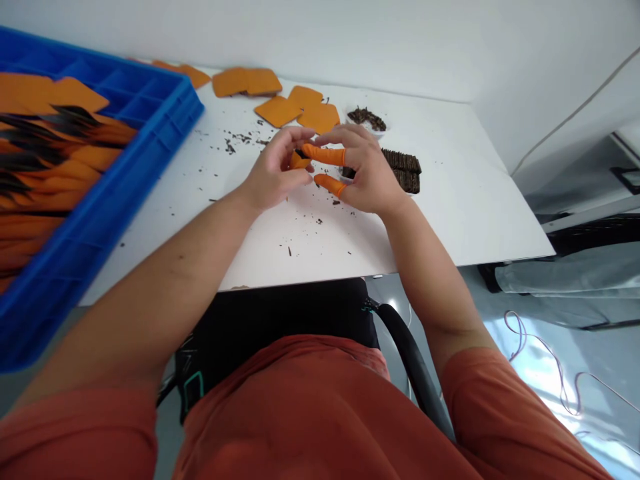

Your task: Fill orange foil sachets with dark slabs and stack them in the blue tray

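Over the middle of the white table, my left hand [278,168] holds a small orange piece [299,161] with a dark inside between its fingers and thumb. My right hand [363,168], wearing orange covers on two fingers, comes in from the right, its covered index fingertip touching the piece. Its thumb and index finger are apart. Under and beyond my right hand lie rows of dark brown pressed blocks [406,172]. A white dish with loose dark bits [367,120] stands behind it. Flat orange squares [279,111] lie beyond my left hand.
A blue crate [145,150] full of orange and black pieces [65,160] stands at the left, overlapping the white table [450,220]. Dark crumbs are scattered around my hands. A black chair armrest [410,353] is below the front edge; cables lie on the floor at the right.
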{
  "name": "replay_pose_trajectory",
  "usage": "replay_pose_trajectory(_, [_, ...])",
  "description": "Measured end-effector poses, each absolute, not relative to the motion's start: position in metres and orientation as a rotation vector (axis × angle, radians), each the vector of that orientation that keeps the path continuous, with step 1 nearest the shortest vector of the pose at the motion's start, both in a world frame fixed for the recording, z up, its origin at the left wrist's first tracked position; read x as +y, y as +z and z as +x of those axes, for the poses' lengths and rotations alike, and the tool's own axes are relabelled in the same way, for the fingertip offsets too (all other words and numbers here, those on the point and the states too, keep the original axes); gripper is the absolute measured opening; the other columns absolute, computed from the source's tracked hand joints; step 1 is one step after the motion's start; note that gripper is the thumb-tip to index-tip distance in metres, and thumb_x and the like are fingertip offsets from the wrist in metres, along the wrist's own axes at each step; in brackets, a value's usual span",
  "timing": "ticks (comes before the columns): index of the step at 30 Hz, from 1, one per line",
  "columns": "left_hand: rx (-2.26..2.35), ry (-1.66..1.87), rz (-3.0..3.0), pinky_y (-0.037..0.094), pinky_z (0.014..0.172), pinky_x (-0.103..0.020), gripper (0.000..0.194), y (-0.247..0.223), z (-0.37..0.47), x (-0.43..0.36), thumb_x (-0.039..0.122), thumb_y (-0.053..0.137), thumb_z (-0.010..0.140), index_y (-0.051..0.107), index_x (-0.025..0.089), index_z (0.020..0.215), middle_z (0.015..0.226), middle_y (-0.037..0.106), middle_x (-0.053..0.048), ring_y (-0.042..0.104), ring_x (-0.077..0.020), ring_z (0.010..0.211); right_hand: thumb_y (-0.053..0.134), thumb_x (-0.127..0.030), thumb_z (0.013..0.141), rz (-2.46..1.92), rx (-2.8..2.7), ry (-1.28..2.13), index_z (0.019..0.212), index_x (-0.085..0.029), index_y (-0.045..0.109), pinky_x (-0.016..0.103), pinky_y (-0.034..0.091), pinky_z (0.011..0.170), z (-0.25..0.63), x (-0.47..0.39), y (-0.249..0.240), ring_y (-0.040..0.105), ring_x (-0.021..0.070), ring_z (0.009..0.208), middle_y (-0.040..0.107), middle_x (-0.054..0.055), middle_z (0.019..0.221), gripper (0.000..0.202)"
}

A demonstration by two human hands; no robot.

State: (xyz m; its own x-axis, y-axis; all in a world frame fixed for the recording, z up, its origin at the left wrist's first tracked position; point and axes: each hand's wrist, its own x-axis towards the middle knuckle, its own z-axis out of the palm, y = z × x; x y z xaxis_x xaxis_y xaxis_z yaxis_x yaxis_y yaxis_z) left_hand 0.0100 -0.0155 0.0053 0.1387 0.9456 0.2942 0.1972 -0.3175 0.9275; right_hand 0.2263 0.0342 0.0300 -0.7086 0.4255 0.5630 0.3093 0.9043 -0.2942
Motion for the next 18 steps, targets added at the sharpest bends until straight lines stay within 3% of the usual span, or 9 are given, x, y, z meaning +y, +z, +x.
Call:
replay_pose_trajectory(3, [1.110,1.284,1.627,0.057,0.105,-0.056,0.062,0.0010,0.0092,-0.0128,0.032,0.078,0.073,0.053,0.027,0.130,0.135,0.062,-0.007,0.062,-0.0282,0.118,0.073,-0.024,0.093,-0.551,-2.405,0.237,0.117,-0.032,0.080,0.064,0.045,0.124,0.2261,0.0323,0.0309,0.056,0.0335,0.143,0.070,0.002,0.142,0.027])
replay_pose_trajectory(8, [1.066,1.247,1.651,0.056,0.105,-0.052,0.063,-0.0003,0.0084,-0.0124,0.027,0.078,0.072,0.055,0.028,0.130,0.134,0.063,-0.004,0.062,-0.0256,0.114,0.067,-0.007,0.085,-0.598,-2.424,0.296,0.121,-0.031,0.080,0.065,0.042,0.129,0.2265,0.0285,0.0344,0.050,0.0337,0.152,0.066,0.000,0.151,0.046])
replay_pose_trajectory(18, [1.066,1.265,1.740,0.056,0.106,-0.050,0.067,-0.0049,0.0128,-0.0167,0.020,0.075,0.067,0.059,0.026,0.132,0.134,0.065,-0.008,0.062,-0.0301,0.126,0.072,-0.010,0.085,-0.611,-2.436,0.364,0.110,-0.033,0.082,0.064,0.041,0.130,0.2233,0.0284,0.0336,0.051,0.0335,0.149,0.066,0.000,0.149,0.035])
